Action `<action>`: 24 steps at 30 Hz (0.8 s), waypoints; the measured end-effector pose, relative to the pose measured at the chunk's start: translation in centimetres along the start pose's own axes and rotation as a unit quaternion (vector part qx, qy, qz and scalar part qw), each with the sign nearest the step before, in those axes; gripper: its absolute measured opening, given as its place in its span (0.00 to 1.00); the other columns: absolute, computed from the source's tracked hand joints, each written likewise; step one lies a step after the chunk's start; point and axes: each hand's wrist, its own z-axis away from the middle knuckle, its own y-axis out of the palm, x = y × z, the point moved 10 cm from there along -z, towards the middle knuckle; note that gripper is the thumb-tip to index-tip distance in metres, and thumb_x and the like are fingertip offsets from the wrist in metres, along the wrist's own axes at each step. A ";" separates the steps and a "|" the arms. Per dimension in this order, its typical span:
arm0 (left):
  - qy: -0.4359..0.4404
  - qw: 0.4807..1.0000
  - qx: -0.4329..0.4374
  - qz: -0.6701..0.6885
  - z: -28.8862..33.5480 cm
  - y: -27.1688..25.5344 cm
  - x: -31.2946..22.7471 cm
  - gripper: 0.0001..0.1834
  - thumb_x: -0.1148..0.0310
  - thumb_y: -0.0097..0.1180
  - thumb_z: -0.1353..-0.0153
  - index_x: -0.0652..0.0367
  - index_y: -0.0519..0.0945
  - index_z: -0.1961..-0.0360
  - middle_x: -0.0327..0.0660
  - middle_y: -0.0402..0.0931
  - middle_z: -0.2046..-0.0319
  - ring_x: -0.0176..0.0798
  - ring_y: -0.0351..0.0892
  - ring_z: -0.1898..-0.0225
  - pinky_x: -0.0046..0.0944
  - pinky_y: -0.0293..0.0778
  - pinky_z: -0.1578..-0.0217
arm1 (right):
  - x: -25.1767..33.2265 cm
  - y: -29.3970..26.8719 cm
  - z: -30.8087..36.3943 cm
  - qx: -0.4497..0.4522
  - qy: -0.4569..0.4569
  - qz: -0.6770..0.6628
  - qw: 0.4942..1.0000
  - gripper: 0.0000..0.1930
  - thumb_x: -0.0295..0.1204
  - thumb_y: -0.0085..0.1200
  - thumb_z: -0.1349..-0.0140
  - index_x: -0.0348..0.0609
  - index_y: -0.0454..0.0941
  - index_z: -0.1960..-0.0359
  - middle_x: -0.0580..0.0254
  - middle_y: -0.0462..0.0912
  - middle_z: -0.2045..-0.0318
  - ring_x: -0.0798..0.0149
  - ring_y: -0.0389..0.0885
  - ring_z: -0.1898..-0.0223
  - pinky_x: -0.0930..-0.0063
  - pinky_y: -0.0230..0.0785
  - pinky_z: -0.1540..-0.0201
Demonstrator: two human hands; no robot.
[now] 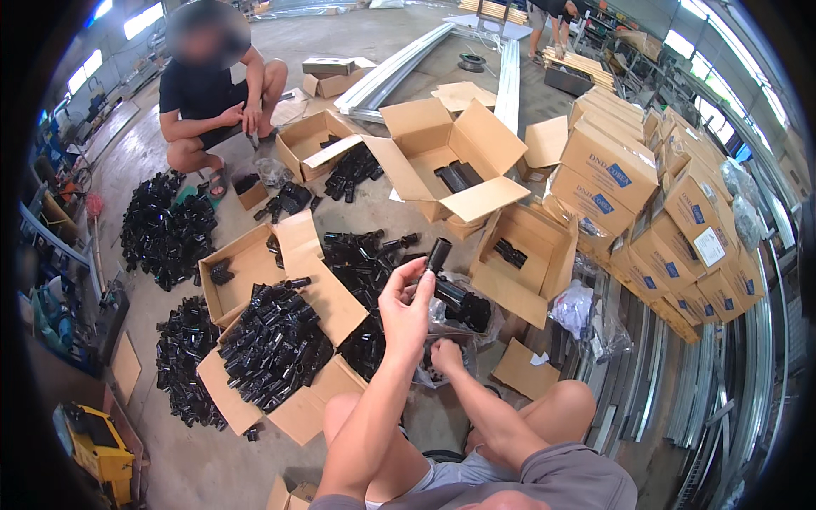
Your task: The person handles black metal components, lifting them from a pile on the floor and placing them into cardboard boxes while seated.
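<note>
My left hand (406,308) is raised in front of me, its fingers pinched round a short black tube-shaped piece (438,254) that stands tilted upward. Lower and to the right, my right hand (446,357) is closed at the edge of a clear plastic bag (432,374); what its fingers hold is hidden. Just beyond it, more black pieces (466,309) fill another clear bag. To the left of my forearm, a heap of black parts (280,344) lies over an opened cardboard box (327,393).
Another person (212,93) squats at the far left behind a black heap (166,229). Open cartons (489,140) stand ahead, and a box with few black parts (552,255) is at right. Sealed cartons (608,166) are stacked beyond long metal profiles (633,374).
</note>
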 end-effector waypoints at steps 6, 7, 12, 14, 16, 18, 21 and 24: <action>0.070 0.997 -0.022 -0.013 0.3 -0.7 -1.2 0.15 0.73 0.60 0.36 0.64 0.78 0.48 0.40 0.79 0.56 0.29 0.78 0.59 0.31 0.74 0.56 | 12.0 -19.4 3.8 -0.137 -0.081 -0.482 0.862 0.07 0.24 0.58 0.38 0.35 0.81 0.61 0.63 0.83 0.70 0.71 0.79 0.70 0.78 0.72 0.64; 0.057 0.998 -0.023 -0.033 0.6 -0.2 -1.3 0.15 0.73 0.60 0.36 0.64 0.78 0.48 0.40 0.79 0.56 0.29 0.78 0.60 0.31 0.74 0.57 | 13.8 -22.8 5.0 -0.146 -0.106 -0.491 0.852 0.09 0.25 0.59 0.38 0.34 0.81 0.58 0.63 0.84 0.68 0.72 0.79 0.69 0.78 0.72 0.62; 0.092 0.995 -0.009 -0.044 2.6 1.3 -2.3 0.15 0.72 0.59 0.35 0.61 0.78 0.48 0.35 0.78 0.59 0.25 0.75 0.63 0.28 0.72 0.61 | 22.0 -30.6 10.6 -0.059 -0.222 -0.490 0.841 0.11 0.20 0.62 0.41 0.34 0.81 0.56 0.60 0.86 0.65 0.73 0.83 0.65 0.80 0.74 0.59; 0.115 0.991 -0.008 -0.068 3.3 1.5 -2.1 0.16 0.72 0.59 0.35 0.60 0.78 0.47 0.35 0.79 0.59 0.25 0.74 0.61 0.28 0.71 0.60 | 22.8 -29.6 12.0 -0.042 -0.228 -0.448 0.864 0.09 0.20 0.62 0.41 0.34 0.83 0.59 0.59 0.86 0.65 0.73 0.83 0.63 0.80 0.75 0.57; 0.166 0.979 -0.006 -0.117 3.9 1.9 -2.3 0.17 0.74 0.58 0.36 0.61 0.77 0.46 0.36 0.79 0.58 0.27 0.75 0.59 0.29 0.72 0.57 | 22.8 -28.5 12.3 -0.013 -0.220 -0.464 0.858 0.07 0.19 0.63 0.42 0.34 0.84 0.61 0.60 0.86 0.64 0.73 0.83 0.62 0.81 0.75 0.57; 0.229 0.961 -0.009 -0.154 4.8 2.6 -3.3 0.18 0.76 0.58 0.37 0.62 0.77 0.46 0.37 0.78 0.55 0.30 0.74 0.56 0.31 0.72 0.53 | 22.3 -27.6 12.4 -0.004 -0.223 -0.480 0.849 0.07 0.19 0.64 0.43 0.34 0.84 0.61 0.60 0.86 0.64 0.72 0.83 0.61 0.81 0.75 0.57; 0.240 0.960 0.002 -0.145 5.1 3.2 -3.2 0.17 0.78 0.58 0.38 0.63 0.77 0.47 0.38 0.76 0.53 0.32 0.74 0.55 0.33 0.72 0.51 | 21.2 -26.5 11.9 0.008 -0.183 -0.551 0.814 0.09 0.19 0.65 0.44 0.34 0.84 0.61 0.60 0.86 0.64 0.71 0.83 0.61 0.80 0.76 0.55; 0.240 0.960 -0.004 -0.146 5.3 3.6 -2.8 0.17 0.78 0.59 0.40 0.64 0.77 0.48 0.42 0.77 0.53 0.35 0.76 0.54 0.34 0.72 0.50 | 20.5 -25.7 11.5 0.007 -0.161 -0.583 0.797 0.09 0.19 0.66 0.44 0.33 0.83 0.61 0.59 0.86 0.64 0.71 0.83 0.61 0.80 0.75 0.55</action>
